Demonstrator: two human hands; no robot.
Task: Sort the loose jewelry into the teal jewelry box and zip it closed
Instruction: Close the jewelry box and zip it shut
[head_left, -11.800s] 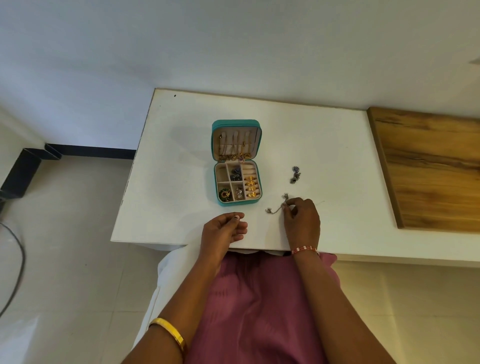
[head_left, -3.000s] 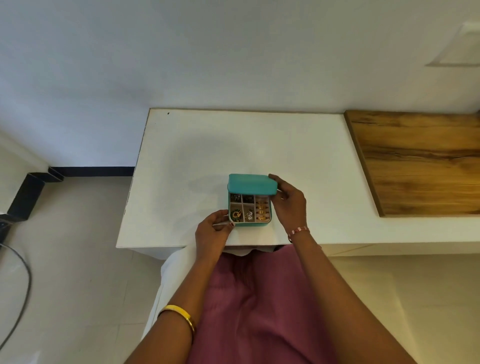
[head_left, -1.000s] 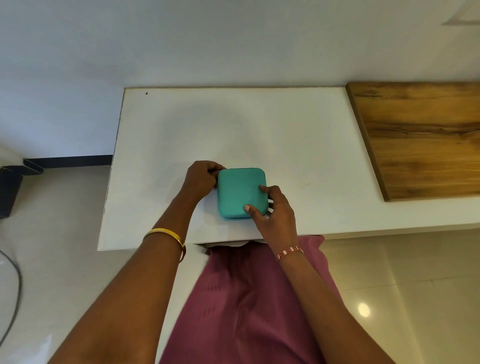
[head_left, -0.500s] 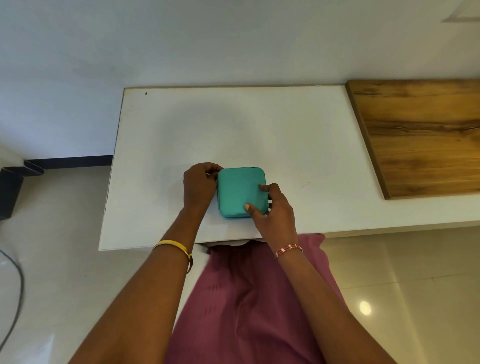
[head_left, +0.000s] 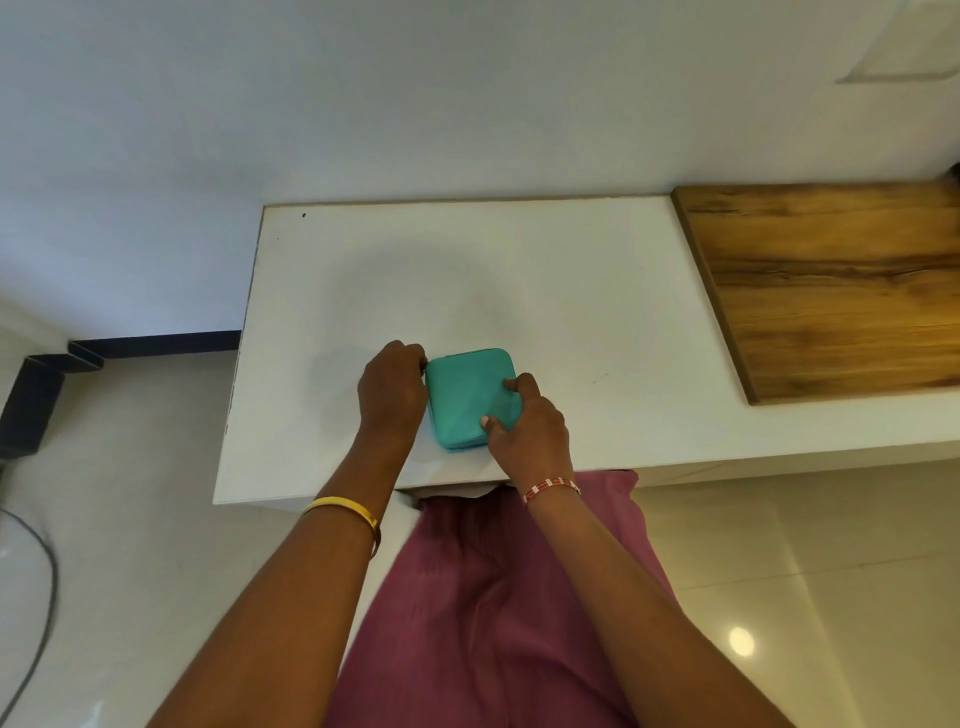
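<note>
The teal jewelry box (head_left: 467, 395) lies flat with its lid down on the white table (head_left: 519, 291), close to the front edge. My left hand (head_left: 392, 387) is curled against the box's left side, fingertips pinched at its upper left corner where the zipper runs; the pull itself is hidden. My right hand (head_left: 527, 426) presses on the box's right and front part, thumb on the lid, fingers over the right edge. No loose jewelry shows on the table.
A raised wooden slab (head_left: 831, 291) covers the table's right end. A white wall stands behind the table. Tiled floor lies to the left, with a dark cable (head_left: 41, 597) and a black skirting piece (head_left: 31, 400).
The lid came down over the compartments and the box now lies closed. In the last second my left hand slid slightly along the box's left side; my right hand keeps pressing the lid.
</note>
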